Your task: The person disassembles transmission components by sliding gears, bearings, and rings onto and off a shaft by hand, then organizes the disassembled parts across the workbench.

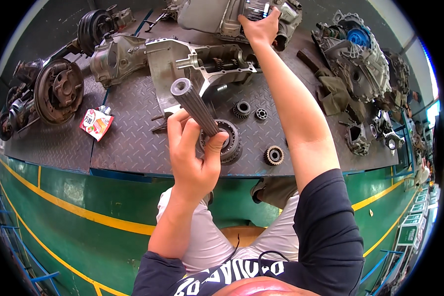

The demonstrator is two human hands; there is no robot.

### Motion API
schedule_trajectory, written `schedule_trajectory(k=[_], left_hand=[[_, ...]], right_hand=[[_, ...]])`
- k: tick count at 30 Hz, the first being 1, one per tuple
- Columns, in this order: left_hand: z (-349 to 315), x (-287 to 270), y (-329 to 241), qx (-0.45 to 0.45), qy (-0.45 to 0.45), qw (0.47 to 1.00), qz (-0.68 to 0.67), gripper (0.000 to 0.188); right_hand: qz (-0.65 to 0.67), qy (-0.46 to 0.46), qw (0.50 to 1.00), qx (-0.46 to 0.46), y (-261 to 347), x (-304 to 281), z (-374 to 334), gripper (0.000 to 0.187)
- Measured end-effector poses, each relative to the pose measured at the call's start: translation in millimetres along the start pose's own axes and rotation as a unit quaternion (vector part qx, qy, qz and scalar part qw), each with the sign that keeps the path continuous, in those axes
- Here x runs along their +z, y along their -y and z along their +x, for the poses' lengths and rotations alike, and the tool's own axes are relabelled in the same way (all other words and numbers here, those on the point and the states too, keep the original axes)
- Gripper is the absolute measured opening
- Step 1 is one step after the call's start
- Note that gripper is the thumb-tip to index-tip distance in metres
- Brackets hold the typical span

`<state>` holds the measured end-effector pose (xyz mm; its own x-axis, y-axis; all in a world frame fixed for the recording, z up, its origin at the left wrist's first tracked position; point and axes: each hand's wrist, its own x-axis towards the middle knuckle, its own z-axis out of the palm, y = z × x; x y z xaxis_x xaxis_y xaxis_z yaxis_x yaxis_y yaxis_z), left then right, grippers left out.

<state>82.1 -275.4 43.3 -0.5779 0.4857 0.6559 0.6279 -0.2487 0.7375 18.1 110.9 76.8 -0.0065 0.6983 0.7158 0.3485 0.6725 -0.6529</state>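
Note:
My left hand point(195, 163) is closed around the lower end of a grey splined shaft point(196, 104), which tilts up and away with its hollow end on top. Just beyond the fingers, a toothed ring gear point(232, 150) lies on the table, partly covered by the hand and shaft. My right arm stretches to the far side, where my right hand point(261, 32) grips the lower part of a phone point(255, 9) with a lit dark screen. The phone is in front of a grey metal casing point(207, 17). An opened gearbox housing point(217, 59) lies between the two hands.
On the tread-plate table point(128, 143) are a small gear point(241, 109), a bearing point(261, 114) and another gear point(274, 155). A red-and-white food packet point(97, 123) lies left, near a rusty brake drum point(59, 91). A large gearbox casing point(355, 64) stands right, beside gloves point(333, 91).

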Motion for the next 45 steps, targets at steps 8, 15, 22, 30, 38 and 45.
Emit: schedule_trajectory(k=[8,15,22,30,38,45], left_hand=[[-1,0,3,0.040,0.016,0.998,0.035,0.023],[0,6,0,0.031,0.015,0.999,0.014,0.023],[-4,7,-4,0.023,0.017,0.999,0.019,0.024],[-5,12,-6,0.032,0.029,0.999,0.027,0.025],[-6,15,-8,0.048,0.033,0.997,0.042,0.025],[-6,16,-9,0.038,0.031,0.998,0.040,0.024]], right_hand=[[0.020,0.018,1.000,0.016,5,-3,-5,0.104],[0.040,-0.035,0.999,0.001,-10,12,-11,0.105],[0.022,-0.092,0.996,-0.002,-3,17,-23,0.111],[0.027,-0.054,0.997,0.044,2,11,-23,0.109],[0.022,-0.064,0.997,0.026,-5,15,-23,0.112],[0.064,-0.048,0.997,-0.019,-5,5,-28,0.109]])
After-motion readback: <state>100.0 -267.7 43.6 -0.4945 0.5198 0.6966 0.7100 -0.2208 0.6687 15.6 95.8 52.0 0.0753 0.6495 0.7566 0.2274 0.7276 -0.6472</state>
